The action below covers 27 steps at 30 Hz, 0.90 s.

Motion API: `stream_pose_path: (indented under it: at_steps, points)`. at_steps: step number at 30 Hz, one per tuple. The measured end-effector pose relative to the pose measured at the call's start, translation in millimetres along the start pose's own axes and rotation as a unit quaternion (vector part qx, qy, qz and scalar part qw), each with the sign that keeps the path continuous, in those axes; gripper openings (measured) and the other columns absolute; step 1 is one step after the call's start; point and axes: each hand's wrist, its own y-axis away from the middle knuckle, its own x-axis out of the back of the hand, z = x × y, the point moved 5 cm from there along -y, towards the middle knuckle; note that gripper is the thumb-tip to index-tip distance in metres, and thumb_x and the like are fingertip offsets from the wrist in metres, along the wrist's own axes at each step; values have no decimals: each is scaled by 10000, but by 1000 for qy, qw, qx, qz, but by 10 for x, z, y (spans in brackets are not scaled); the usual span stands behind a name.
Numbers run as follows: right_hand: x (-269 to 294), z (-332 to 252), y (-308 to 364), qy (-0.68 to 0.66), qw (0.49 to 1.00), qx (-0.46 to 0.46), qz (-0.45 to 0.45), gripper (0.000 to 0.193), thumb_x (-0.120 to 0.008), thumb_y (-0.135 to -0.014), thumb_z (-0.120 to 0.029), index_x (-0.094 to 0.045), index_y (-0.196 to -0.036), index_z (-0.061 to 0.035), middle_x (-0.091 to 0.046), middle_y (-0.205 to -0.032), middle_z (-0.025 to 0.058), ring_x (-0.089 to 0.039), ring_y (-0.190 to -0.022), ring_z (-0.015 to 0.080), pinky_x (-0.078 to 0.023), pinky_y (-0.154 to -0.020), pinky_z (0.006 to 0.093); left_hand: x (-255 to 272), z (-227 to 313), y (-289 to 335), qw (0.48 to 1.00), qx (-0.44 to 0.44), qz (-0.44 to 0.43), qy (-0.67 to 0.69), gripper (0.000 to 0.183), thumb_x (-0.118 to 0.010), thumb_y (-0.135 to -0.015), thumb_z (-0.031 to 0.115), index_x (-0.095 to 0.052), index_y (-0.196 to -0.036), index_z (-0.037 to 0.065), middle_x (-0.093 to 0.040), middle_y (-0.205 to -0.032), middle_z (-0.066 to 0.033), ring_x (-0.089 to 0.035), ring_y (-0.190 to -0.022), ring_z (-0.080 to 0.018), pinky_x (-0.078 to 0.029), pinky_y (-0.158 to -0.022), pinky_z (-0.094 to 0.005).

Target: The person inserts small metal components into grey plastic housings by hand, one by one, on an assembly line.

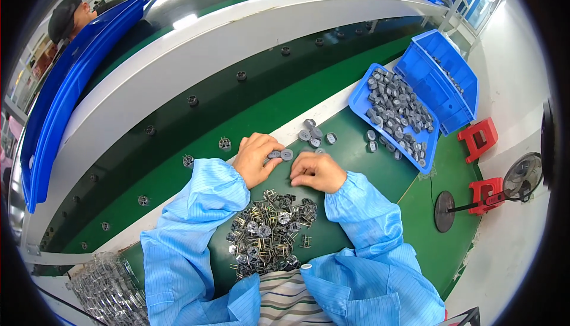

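My left hand is closed over the green worktable, with small round grey plastic caps at its fingertips. To its right, my right hand has its fingers curled in and pressed together; what they hold, if anything, is hidden. Just beyond the hands, several more grey caps sit in a loose cluster. Between my forearms, close to my body, lies a heap of small dark plug inserts with brass-coloured pins.
A blue tray full of grey caps stands at the right, against a blue bin. A green conveyor belt carries spaced small parts beyond the table. Stacked clear trays lie lower left. Red stools and a fan stand right.
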Motion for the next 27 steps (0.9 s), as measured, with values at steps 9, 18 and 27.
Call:
stream_pose_path:
  at_steps: [9,18,27]
  points:
    - [235,-19,-21,179,972,-47,144,359,-888,-752,-195,-667,-1006,-72,-606,-942,94,-643,-832,290,-529,-742,396,-34,-24,-1,1000,25,1,15,456,-849,-801,116,-663,-1217,96,-679,-1058,-54,-637,-1029,-241,-459,-889,-386]
    - [-34,-187,-61,216,944,135,212,275,-785,-778,-40,-697,-1034,-84,-658,-968,41,-610,-962,275,-436,-802,407,-245,-208,89,872,265,-62,407,406,-833,-836,-1,-660,-1198,59,-684,-1068,-61,-646,-1056,-119,-553,-841,-294]
    - [-97,-57,-110,255,944,7,211,244,-756,-815,-184,-671,-1024,-93,-582,-1064,75,-519,-1099,303,-363,-905,464,-116,11,18,997,49,-9,55,458,-917,-689,116,-636,-1048,68,-658,-1032,-81,-609,-978,-289,-499,-834,-394]
